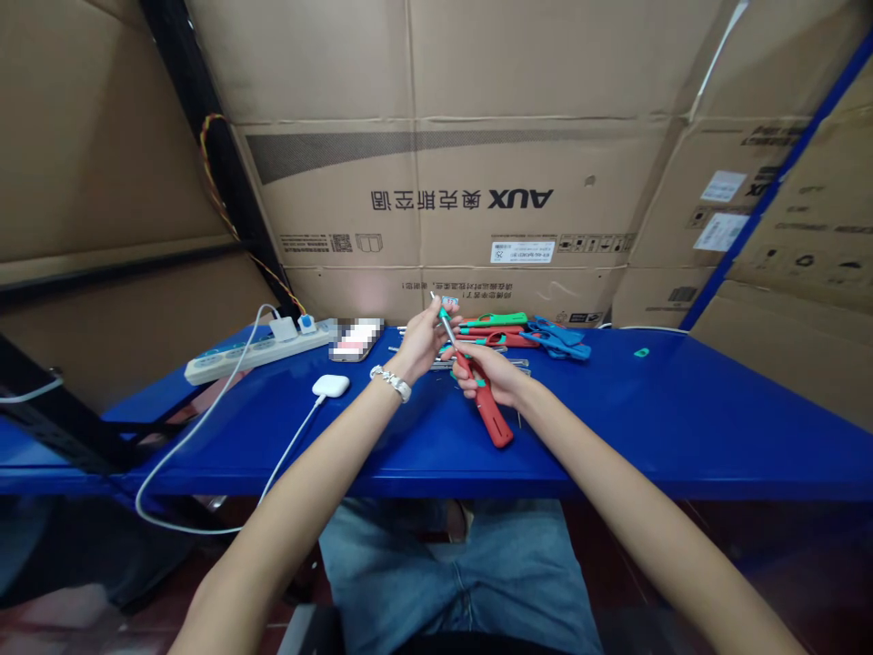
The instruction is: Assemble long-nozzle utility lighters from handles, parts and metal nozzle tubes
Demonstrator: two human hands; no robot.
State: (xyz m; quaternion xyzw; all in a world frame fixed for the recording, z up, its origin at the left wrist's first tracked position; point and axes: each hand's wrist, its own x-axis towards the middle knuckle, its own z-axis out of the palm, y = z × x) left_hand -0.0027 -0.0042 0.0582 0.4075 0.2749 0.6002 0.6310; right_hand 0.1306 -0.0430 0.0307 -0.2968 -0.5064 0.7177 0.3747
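Observation:
A red long-nosed lighter [494, 418] slants over the table, its handle toward me and its metal tube pointing away to the left. My right hand [495, 371] is closed round the lighter where the handle meets the tube. At the tube's far end, the fingers of my left hand [418, 346] are closed about the tip. A small green piece [445, 314] and a small printed label [450, 300] show there; how they are attached I cannot make out. Behind my hands lie several more lighters: a green one [505, 319], red ones [518, 339] and blue ones [563, 341].
On the left of the blue table [668, 409] are a white power strip [263, 350], a phone [356, 338] with a blurred screen and a white earbud case [331, 386] on a cable. A small green piece [641, 352] lies to the right. A cardboard wall [464, 73] stands behind.

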